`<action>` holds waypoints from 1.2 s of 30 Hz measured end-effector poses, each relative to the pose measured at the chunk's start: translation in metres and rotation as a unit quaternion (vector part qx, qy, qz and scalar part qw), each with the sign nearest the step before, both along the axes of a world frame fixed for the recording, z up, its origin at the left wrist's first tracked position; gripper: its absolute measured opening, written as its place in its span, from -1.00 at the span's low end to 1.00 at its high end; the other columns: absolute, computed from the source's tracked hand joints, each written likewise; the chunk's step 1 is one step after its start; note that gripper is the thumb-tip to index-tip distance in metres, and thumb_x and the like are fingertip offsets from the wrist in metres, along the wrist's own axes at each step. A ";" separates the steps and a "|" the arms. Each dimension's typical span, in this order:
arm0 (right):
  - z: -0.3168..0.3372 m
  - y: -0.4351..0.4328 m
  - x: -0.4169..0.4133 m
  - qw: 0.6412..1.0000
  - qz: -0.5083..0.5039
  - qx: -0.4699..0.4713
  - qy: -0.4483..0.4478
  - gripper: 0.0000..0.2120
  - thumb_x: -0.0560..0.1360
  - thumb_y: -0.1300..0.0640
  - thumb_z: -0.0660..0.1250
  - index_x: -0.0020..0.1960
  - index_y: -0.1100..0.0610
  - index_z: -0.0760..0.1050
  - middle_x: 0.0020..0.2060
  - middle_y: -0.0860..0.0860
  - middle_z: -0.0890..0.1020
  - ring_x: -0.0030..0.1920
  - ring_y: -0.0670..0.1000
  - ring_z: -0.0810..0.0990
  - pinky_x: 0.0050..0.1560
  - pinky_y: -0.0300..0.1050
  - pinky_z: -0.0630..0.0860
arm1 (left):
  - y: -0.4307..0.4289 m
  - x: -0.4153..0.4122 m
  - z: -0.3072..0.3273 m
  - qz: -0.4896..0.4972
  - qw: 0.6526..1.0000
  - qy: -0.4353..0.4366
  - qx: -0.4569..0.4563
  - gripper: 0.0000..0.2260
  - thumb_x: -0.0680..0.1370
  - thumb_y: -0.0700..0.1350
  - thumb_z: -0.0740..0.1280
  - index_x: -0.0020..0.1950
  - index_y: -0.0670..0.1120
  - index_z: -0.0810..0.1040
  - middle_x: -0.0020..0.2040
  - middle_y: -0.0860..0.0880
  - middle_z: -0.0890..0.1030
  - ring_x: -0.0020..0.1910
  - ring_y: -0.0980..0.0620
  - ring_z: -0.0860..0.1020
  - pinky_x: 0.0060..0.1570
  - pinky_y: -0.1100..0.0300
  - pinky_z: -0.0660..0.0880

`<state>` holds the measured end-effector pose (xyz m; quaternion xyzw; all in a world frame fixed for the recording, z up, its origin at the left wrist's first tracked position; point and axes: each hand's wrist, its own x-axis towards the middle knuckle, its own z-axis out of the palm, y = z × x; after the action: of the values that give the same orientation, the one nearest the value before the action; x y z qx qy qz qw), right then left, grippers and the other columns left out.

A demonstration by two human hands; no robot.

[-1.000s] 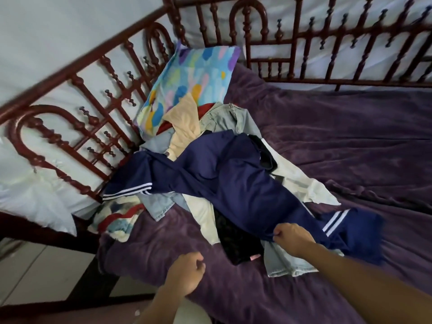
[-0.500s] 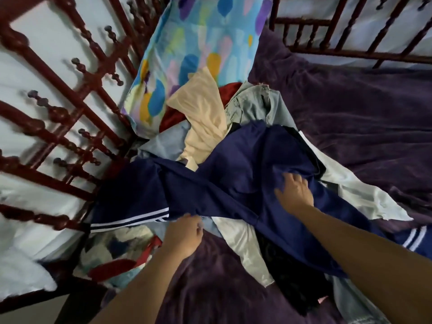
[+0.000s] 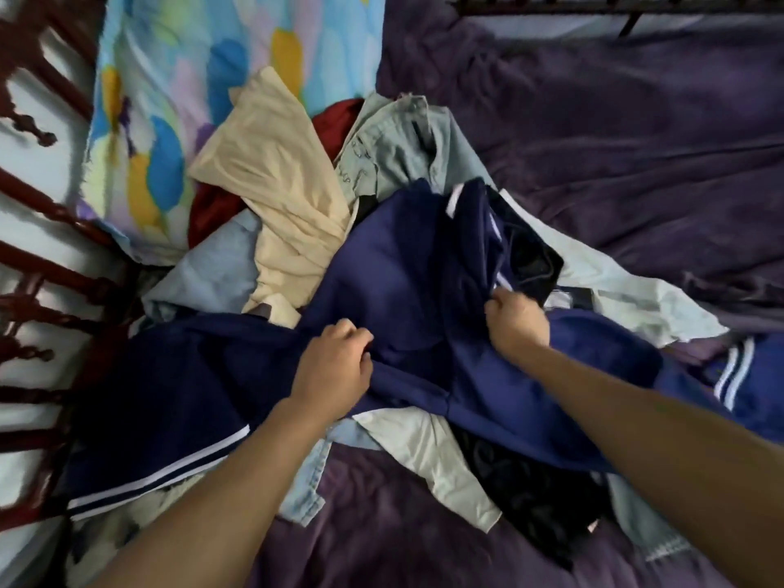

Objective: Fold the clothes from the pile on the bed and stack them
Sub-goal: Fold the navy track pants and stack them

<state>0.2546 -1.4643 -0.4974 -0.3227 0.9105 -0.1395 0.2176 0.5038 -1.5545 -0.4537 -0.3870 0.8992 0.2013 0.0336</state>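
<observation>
- Nearest the camera, well short of the patterned pillow (image 3: 203, 78), a black garment (image 3: 530, 502) and a pale shirt (image 3: 428, 456) spill from the pile's front edge onto the purple bedspread (image 3: 615, 142).
- Just beyond, the left hand (image 3: 335, 367) has its fingers curled into a bunched fold of the navy garment (image 3: 407, 282). The right hand (image 3: 515, 320), farther right of the pillow, pinches the same garment beside a white-trimmed edge.
- The navy garment lies on top of the pile, below and right of the pillow. One white-striped end trails down to the left, another out to the right.
- It looks light, limp and smooth, probably somewhat slippery. It should sag from wherever it is held, so trimmed seams or hems would likely give the firmest grip.
- Its trailing ends are draped over other clothes and may drag them when lifted.
- Farther back, a cream garment (image 3: 275, 184), a faded denim shirt (image 3: 399, 146) and a red cloth (image 3: 339, 116) lie against the pillow's lower edge.
- The pillow sits beside the dark red bed frame (image 3: 42, 256).
</observation>
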 end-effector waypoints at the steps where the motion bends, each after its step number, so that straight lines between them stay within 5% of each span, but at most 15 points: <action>1: -0.001 0.025 0.012 0.998 0.051 -0.003 0.038 -0.78 0.52 0.10 0.19 0.08 0.13 0.54 0.24 0.10 0.57 -0.07 0.28 0.61 -0.17 0.02 0.46 | -0.006 -0.011 0.001 -0.015 1.000 0.004 -0.023 -0.77 0.49 -0.17 0.33 0.14 -0.14 0.57 0.06 -0.11 0.52 0.01 -0.18 0.51 -0.10 -0.05 0.49; 4: -0.011 0.123 0.039 0.979 0.180 0.065 0.069 -0.73 0.35 0.00 0.19 -0.10 0.11 0.57 0.16 0.01 0.64 -0.44 0.20 0.61 -0.52 -0.08 0.43 | -0.022 -0.047 0.005 -0.012 0.996 -0.010 -0.084 -0.61 0.50 -0.11 0.32 0.33 -0.10 0.46 0.24 -0.15 0.46 0.17 -0.20 0.45 0.03 -0.07 0.43; 8: -0.025 0.260 0.051 0.946 0.174 0.265 -0.060 -0.43 0.43 -0.12 -0.02 0.41 -0.09 0.36 0.23 -0.02 0.59 0.11 0.17 0.61 0.00 -0.01 0.50 | -0.025 -0.084 -0.007 0.067 0.995 -0.067 -0.030 -0.37 0.53 0.07 0.30 0.52 -0.03 0.13 0.48 -0.19 0.22 0.44 -0.18 0.21 0.29 -0.11 0.27; 12: -0.022 0.319 0.038 0.950 0.107 0.279 -0.090 -0.52 0.53 0.01 0.17 0.45 -0.14 0.28 0.25 -0.07 0.56 0.17 0.10 0.58 0.06 -0.04 0.49 | 0.018 -0.108 -0.029 -0.038 0.977 -0.209 -0.009 -0.29 0.51 0.18 0.28 0.55 0.07 0.00 0.44 -0.16 0.27 0.40 -0.17 0.27 0.28 -0.13 0.25; 16: -0.018 0.286 0.009 0.998 0.014 0.065 -0.017 -0.69 0.51 -0.06 0.17 0.16 0.01 0.53 0.01 0.00 0.59 0.03 0.15 0.60 -0.18 0.00 0.52 | 0.079 -0.115 -0.049 -0.071 0.945 -0.285 0.144 -0.33 0.56 0.00 0.25 0.55 0.13 -0.07 0.41 -0.14 0.25 0.29 -0.17 0.39 0.22 -0.07 0.37; 19: -0.002 0.220 -0.009 0.997 -0.017 -0.064 -0.049 -0.52 0.52 -0.20 0.25 0.33 0.05 0.43 0.18 0.00 0.53 0.22 0.09 0.50 0.05 0.00 0.49 | 0.100 -0.107 -0.054 -0.033 0.937 -0.280 0.208 -0.37 0.57 -0.15 0.20 0.56 0.14 -0.02 0.43 -0.11 0.25 0.27 -0.15 0.41 0.13 0.02 0.44; 22: -0.002 0.176 -0.017 0.982 0.054 0.078 -0.167 -0.31 0.45 -0.26 0.31 0.44 0.07 0.25 0.32 0.07 0.46 0.29 0.14 0.45 0.18 0.01 0.43 | 0.096 -0.116 -0.043 -0.032 0.962 -0.238 0.128 -0.55 0.58 -0.15 0.18 0.47 0.05 0.27 0.34 -0.10 0.39 0.24 -0.13 0.44 0.11 0.00 0.45; 26: 0.002 0.204 -0.001 0.968 0.140 0.116 -0.173 -0.73 0.53 0.05 0.20 0.21 0.11 0.38 0.08 0.19 0.59 0.06 0.26 0.54 -0.10 0.01 0.39 | 0.092 -0.170 -0.012 -0.102 0.985 -0.135 -0.047 -0.43 0.54 -0.16 0.23 0.52 0.10 0.14 0.44 -0.11 0.25 0.36 -0.15 0.29 0.24 -0.03 0.32; 29: 0.023 0.257 0.005 0.970 0.148 0.030 -0.189 -0.75 0.50 0.02 0.16 0.13 0.08 0.43 -0.06 0.15 0.63 -0.02 0.26 0.54 -0.14 0.03 0.39 | 0.119 -0.228 0.012 -0.310 0.927 -0.204 -0.056 -0.26 0.46 -0.27 0.26 0.52 0.21 0.06 0.57 -0.07 -0.07 0.54 -0.15 -0.09 0.45 -0.12 0.02; 32: 0.046 0.300 -0.007 0.960 0.090 0.005 -0.266 -0.60 0.33 -0.13 0.07 -0.04 0.12 0.45 -0.23 0.09 0.61 -0.15 0.19 0.56 -0.18 0.03 0.46 | 0.156 -0.247 0.018 -0.456 0.798 -0.391 -0.043 -0.46 0.48 -0.22 0.29 0.43 0.10 0.35 0.55 -0.09 0.10 0.54 -0.18 -0.13 0.44 -0.29 -0.09; 34: 0.060 0.328 -0.030 0.960 0.022 -0.012 -0.279 -0.54 0.25 -0.13 0.08 -0.04 0.12 0.52 -0.29 0.00 0.59 -0.21 0.08 0.55 -0.17 -0.01 0.49 | 0.171 -0.241 0.018 -0.441 0.781 -0.439 -0.052 -0.54 0.49 -0.18 0.28 0.40 0.04 0.41 0.47 -0.08 0.27 0.54 -0.15 -0.05 0.42 -0.31 -0.09; 36: 0.072 0.351 -0.052 0.959 -0.008 -0.012 -0.281 -0.61 0.29 -0.01 0.19 0.05 0.03 0.58 -0.28 -0.12 0.55 -0.22 -0.05 0.53 -0.13 -0.12 0.51 | 0.176 -0.228 0.023 -0.411 0.803 -0.426 -0.070 -0.60 0.50 -0.10 0.30 0.35 0.04 0.45 0.38 -0.05 0.39 0.52 -0.12 0.03 0.43 -0.26 -0.07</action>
<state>0.2027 -1.1134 -0.4254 -0.2658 0.8133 -0.2377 0.4598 0.2757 -1.3786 -0.4303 -0.0293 0.8808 -0.0801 0.4657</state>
